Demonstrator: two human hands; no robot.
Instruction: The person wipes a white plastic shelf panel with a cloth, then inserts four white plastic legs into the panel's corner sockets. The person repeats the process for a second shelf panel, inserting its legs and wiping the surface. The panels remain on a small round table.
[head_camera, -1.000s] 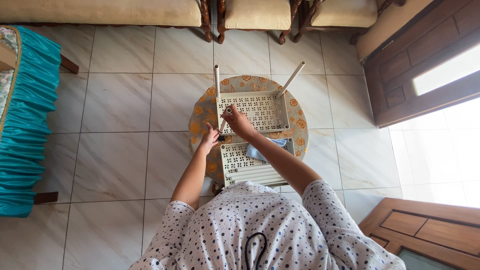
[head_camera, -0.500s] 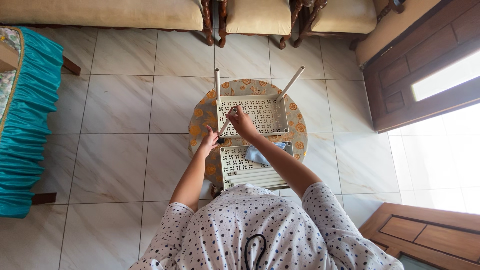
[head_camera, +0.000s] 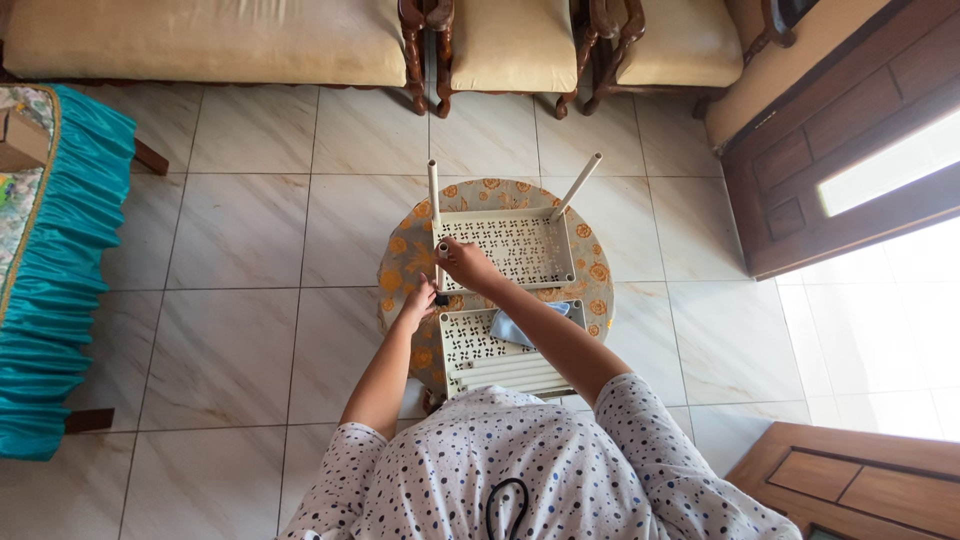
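Centre of frame: a round table (head_camera: 400, 262) with an orange floral cloth, seen from straight above. On it lie two perforated cream plastic shelf trays. The upper tray (head_camera: 510, 246) carries two white tubes standing out of its far corners, the left tube (head_camera: 433, 190) nearly upright, the right tube (head_camera: 579, 184) leaning toward the upper right. The lower tray (head_camera: 478, 346) sits at the table's near edge, with a folded blue cloth (head_camera: 512, 328) lying across its upper right part.

Right hand (head_camera: 466, 264) is at the upper tray's near-left corner, fingers curled around the end of a short white tube (head_camera: 442, 249) there. Left hand (head_camera: 419, 298) is just below it at the table's left edge, fingers bent over a small dark piece (head_camera: 441, 299) (too small to identify; whether it is truly pinched I cannot tell).

Against the frames half a second and a second back: both hands sit at the same corner, trays and tubes unshifted; only the camera has drifted slightly.

Around: cream sofa (head_camera: 200, 40) along the top, teal-skirted table (head_camera: 60, 250) at left, wooden door (head_camera: 850, 130) at upper right.
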